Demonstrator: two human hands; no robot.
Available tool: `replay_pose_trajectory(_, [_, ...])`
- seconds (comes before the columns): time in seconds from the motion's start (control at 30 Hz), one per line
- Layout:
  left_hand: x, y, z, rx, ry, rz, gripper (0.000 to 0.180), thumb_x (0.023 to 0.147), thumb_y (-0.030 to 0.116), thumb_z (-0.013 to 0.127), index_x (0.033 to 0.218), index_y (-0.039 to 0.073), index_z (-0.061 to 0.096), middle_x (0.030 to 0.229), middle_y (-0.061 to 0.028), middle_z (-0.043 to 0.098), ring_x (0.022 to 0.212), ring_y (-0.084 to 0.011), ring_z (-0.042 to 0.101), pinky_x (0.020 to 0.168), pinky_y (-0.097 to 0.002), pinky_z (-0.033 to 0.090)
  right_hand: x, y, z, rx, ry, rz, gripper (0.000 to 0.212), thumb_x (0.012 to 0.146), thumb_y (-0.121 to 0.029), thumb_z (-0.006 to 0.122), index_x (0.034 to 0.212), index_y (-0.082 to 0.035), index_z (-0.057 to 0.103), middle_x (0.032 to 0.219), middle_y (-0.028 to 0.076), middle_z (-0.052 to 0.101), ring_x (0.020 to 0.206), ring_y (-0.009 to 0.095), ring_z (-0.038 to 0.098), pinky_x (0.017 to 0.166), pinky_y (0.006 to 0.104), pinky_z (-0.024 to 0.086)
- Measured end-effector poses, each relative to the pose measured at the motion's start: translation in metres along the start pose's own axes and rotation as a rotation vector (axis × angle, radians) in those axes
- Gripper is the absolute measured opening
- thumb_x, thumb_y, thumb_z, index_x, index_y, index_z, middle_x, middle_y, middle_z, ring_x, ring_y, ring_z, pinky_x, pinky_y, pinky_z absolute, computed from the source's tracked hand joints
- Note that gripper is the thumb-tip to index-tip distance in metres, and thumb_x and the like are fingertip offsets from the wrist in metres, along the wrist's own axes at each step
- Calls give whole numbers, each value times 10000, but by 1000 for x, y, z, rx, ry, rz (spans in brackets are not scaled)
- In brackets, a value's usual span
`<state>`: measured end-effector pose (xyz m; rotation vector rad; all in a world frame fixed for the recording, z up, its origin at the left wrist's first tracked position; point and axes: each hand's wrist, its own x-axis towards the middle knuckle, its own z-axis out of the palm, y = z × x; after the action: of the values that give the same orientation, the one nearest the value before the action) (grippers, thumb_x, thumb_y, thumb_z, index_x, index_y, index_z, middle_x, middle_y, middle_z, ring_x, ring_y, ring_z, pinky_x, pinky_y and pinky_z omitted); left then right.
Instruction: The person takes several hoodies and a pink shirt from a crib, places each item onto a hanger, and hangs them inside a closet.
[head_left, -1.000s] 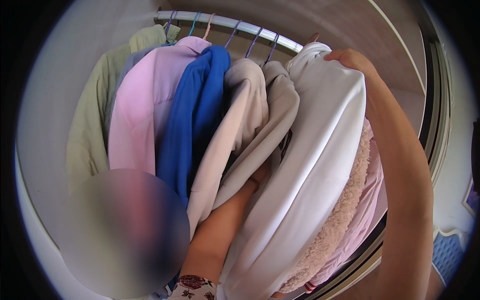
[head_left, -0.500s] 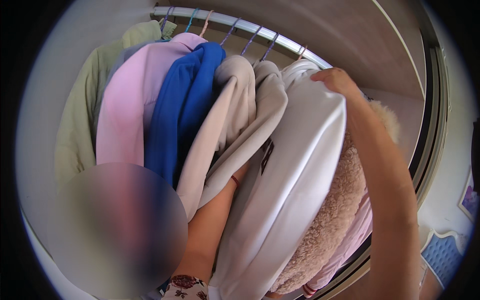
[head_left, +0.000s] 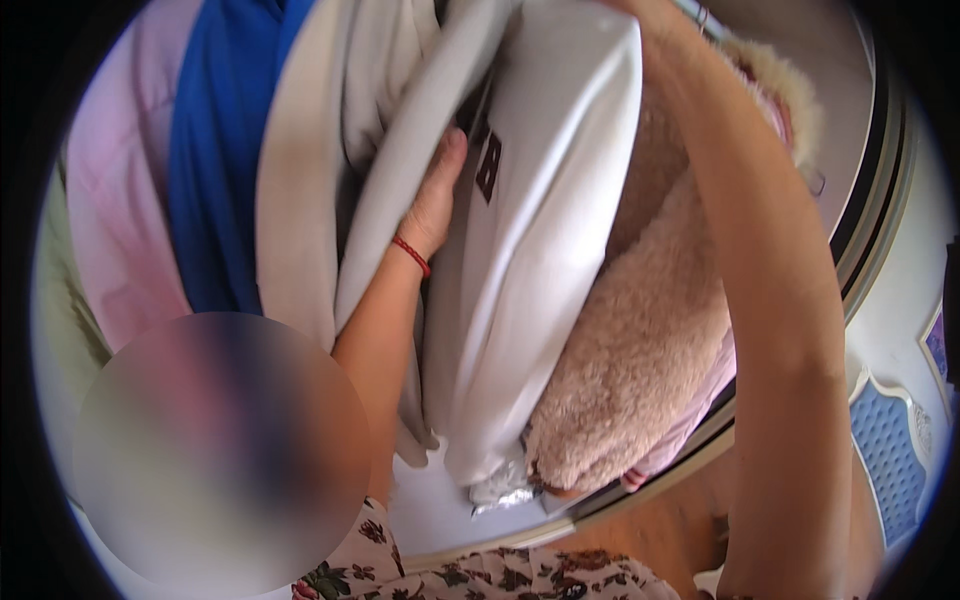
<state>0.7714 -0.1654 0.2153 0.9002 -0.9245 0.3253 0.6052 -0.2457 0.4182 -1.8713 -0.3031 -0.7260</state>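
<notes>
My left hand (head_left: 436, 200) reaches in between a light grey garment (head_left: 405, 165) and a white sweatshirt (head_left: 560, 190) with a dark printed mark. Its thumb points up, stretched out, and the back of the hand faces the sweatshirt. The grey sleeve hides the other fingers. A red bracelet (head_left: 412, 256) circles that wrist. At the top edge, my right hand (head_left: 630, 6) is by the sweatshirt's upper fold, mostly cut off, with its fingers out of sight. The right forearm passes in front of a fluffy brown coat (head_left: 640, 330).
Left of my hands hang a beige garment (head_left: 300, 170), a blue one (head_left: 225, 150) and a pink one (head_left: 125, 190). A sliding-door track (head_left: 870, 240) runs along the right side. Beyond it stands a blue tufted panel (head_left: 890, 465). A blurred round patch covers the lower left.
The view has tilted down, so the rail and hangers are gone and the floor shows. My left hand, hidden before among the garments, is now visible. My right hand has slipped to the top edge.
</notes>
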Motion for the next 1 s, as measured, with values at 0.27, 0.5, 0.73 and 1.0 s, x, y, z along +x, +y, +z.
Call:
replay_pose_trajectory(0.27, [-149, 39, 35, 68, -217, 245, 964, 738, 525, 544, 1343, -45, 56, 1358, -207, 221, 1244, -279, 260, 1008, -350, 238, -89, 144, 39, 479, -163, 40, 381, 819, -230, 502, 1087, 39, 490, 1023, 151, 542, 899, 227, 524, 778, 331, 433])
replay_pose_trajectory(0.5, [-253, -24, 26, 659, -155, -44, 812, 659, 143, 630, 1307, -53, 181, 1246, -281, 359, 1142, -364, 403, 940, -360, 352, -203, 331, 79, 512, -256, 552, 454, 818, -272, 531, 1162, 18, 469, 1120, 119, 521, 1008, 186, 485, 845, 304, 402])
replay_pose_trajectory(0.73, [-294, -66, -31, 659, -51, -581, 349, 705, 106, 567, 1019, -39, 517, 914, -198, 599, 865, -293, 586, 745, -346, 454, -306, 403, 89, 319, -371, 904, 483, 813, -308, 551, 1169, 9, 472, 1120, 110, 534, 1020, 179, 485, 886, 283, 359])
replay_pose_trajectory(1.0, [-376, -126, -63, 751, -101, -523, 204, 820, 128, 531, 912, -51, 563, 809, -99, 605, 743, -158, 532, 718, -300, 428, -447, 455, 76, -73, -714, 943, 653, 752, -335, 581, 1285, -65, 316, 1170, 180, 445, 966, 304, 498, 799, 411, 422])
